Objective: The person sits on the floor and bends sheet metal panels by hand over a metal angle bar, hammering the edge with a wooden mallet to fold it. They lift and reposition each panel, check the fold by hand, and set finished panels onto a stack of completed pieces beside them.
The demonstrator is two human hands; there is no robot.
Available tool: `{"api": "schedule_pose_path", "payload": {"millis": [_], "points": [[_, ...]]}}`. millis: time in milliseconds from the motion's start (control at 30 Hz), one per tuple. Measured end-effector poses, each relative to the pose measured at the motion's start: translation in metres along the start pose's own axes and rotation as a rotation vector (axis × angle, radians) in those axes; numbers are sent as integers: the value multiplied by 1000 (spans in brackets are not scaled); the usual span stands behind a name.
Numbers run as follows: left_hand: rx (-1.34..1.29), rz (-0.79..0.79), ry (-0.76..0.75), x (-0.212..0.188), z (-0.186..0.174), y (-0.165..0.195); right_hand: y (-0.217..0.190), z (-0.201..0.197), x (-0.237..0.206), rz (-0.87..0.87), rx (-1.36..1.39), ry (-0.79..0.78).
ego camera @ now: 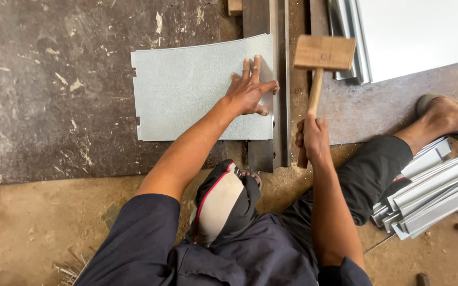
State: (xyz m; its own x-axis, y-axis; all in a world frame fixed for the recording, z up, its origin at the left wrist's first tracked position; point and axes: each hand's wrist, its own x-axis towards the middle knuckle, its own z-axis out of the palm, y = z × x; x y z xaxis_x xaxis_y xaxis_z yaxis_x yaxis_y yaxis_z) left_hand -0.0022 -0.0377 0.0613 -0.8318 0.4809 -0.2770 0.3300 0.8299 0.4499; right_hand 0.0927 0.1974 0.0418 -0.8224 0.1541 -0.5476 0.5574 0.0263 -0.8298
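- Left hand (250,91) spread flat on galvanized sheet (200,90), pinning edge over steel rail (278,85).
- Right hand (313,139) clenched around wooden mallet (322,58), head raised just beside rail.

No packages, labels, signs or screens show anywhere in this view.
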Motion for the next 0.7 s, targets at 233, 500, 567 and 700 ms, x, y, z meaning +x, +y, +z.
{"api": "schedule_pose_path", "payload": {"millis": [233,500,567,700], "points": [[-24,-43,-2,7,5,-2,-18,18,15,-31,-39,-55],[14,-48,-27,5,3,-5,-38,32,2,-30,-208,-19],[-5,-33,-32,4,0,-6,-44,36,-9,-271,-358,48],[42,-16,-22,2,-3,-5,-54,43,-21,-1021,-349,160]]}}
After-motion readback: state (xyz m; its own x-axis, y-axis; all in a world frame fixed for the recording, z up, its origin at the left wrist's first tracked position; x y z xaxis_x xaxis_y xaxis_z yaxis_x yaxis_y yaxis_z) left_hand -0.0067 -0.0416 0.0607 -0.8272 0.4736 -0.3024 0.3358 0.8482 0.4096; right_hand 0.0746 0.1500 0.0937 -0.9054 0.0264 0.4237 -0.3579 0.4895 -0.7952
